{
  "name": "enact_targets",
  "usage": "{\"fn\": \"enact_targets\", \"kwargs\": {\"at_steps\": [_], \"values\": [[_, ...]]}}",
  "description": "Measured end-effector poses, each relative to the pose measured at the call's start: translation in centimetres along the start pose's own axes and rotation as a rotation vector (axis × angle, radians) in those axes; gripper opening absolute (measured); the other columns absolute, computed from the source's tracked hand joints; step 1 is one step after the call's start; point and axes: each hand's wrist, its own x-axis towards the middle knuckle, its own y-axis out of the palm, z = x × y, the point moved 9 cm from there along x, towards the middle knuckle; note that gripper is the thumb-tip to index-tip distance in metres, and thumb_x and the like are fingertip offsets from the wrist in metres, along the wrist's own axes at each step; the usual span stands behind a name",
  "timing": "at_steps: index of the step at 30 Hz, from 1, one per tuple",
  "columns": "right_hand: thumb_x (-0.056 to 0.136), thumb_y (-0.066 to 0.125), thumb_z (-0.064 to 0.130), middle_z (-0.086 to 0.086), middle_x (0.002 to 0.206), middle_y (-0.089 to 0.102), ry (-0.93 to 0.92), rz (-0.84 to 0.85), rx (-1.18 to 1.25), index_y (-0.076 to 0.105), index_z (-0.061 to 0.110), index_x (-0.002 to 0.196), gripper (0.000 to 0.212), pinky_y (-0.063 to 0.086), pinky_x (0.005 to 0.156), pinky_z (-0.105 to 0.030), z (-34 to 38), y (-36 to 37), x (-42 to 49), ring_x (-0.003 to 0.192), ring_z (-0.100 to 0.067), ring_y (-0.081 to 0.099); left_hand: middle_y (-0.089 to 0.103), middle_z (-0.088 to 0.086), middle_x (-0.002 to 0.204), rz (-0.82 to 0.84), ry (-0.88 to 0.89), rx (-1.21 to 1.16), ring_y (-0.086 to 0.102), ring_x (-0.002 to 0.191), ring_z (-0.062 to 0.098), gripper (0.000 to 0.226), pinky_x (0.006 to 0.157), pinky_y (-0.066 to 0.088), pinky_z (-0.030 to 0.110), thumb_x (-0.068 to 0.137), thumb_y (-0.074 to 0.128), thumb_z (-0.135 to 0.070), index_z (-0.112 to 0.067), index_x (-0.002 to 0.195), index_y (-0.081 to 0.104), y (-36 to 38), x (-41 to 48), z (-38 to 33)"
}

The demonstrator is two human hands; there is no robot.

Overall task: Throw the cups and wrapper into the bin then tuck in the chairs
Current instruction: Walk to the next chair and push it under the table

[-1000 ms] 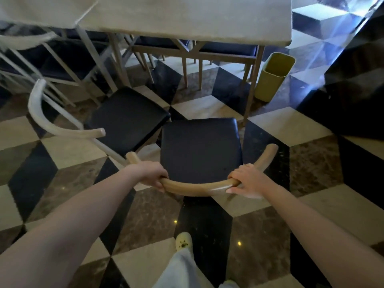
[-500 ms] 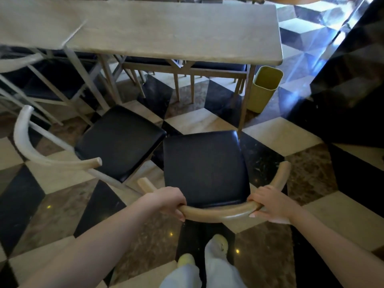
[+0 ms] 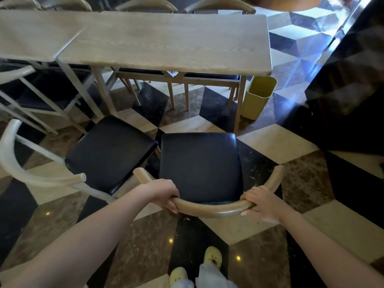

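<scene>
A chair with a black seat (image 3: 200,165) and a curved wooden backrest (image 3: 209,207) stands in front of me, a short way out from the wooden table (image 3: 166,42). My left hand (image 3: 165,193) grips the left part of the backrest. My right hand (image 3: 260,201) grips its right part. A second chair (image 3: 110,152) with a pale curved backrest stands to the left, turned at an angle, its seat touching or nearly touching the first. The yellow-green bin (image 3: 258,97) sits on the floor by the table's right leg. No cups or wrapper show on the table.
More chairs are tucked in on the table's far side (image 3: 218,6) and under a second table at the left (image 3: 31,32). A dark wall or counter (image 3: 353,90) runs along the right. The floor is checkered marble. My feet in yellow shoes (image 3: 212,259) are below.
Across the frames the chair I hold sits closer to the table, and more of the tabletop has come into view as I step forward. Both hands keep their hold.
</scene>
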Motion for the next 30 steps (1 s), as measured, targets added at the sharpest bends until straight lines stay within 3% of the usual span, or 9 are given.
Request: {"fn": "enact_targets", "kwargs": {"at_steps": [7, 9, 13, 30], "values": [[0.069, 0.004, 0.084, 0.012, 0.117, 0.061, -0.002, -0.045, -0.048, 0.059, 0.024, 0.119, 0.096, 0.032, 0.099, -0.026, -1.9, -2.8, 3.8, 0.109, -0.009, 0.053, 0.064, -0.006, 0.107, -0.016, -0.054, -0.084, 0.058, 0.099, 0.013, 0.034, 0.090, 0.048, 0.032, 0.086, 0.063, -0.040, -0.025, 0.117, 0.063, -2.9, 2.4, 3.4], [0.072, 0.012, 0.085, 0.012, 0.118, 0.061, 0.012, -0.047, -0.052, 0.059, 0.026, 0.120, 0.089, 0.032, 0.101, -0.026, -2.4, -3.7, 5.2, 0.110, -0.009, 0.052, 0.063, -0.008, 0.104, -0.022, -0.067, -0.098, 0.056, 0.100, 0.014, 0.032, 0.090, 0.047, 0.032, 0.087, 0.063, -0.038, -0.026, 0.116, 0.063, -3.6, 3.2, 4.5], [0.088, 0.044, 0.063, 0.012, 0.120, 0.060, 0.038, -0.042, -0.073, 0.058, 0.027, 0.120, 0.051, 0.033, 0.105, -0.030, -3.4, -4.9, 8.2, 0.112, -0.010, 0.051, 0.060, -0.011, 0.101, -0.023, -0.074, -0.126, 0.056, 0.098, 0.011, 0.031, 0.087, 0.045, 0.028, 0.086, 0.063, -0.036, -0.027, 0.116, 0.062, -5.1, 4.8, 7.2], [0.088, 0.051, 0.058, 0.013, 0.116, 0.063, 0.164, -0.157, -0.003, 0.060, 0.028, 0.116, 0.042, 0.034, 0.102, -0.029, -6.9, -12.1, 20.9, 0.107, -0.009, 0.054, 0.062, -0.011, 0.097, 0.013, 0.001, -0.011, 0.058, 0.094, 0.009, 0.023, 0.085, 0.046, 0.027, 0.086, 0.065, -0.032, -0.026, 0.108, 0.064, -16.9, 12.4, 19.4]]}}
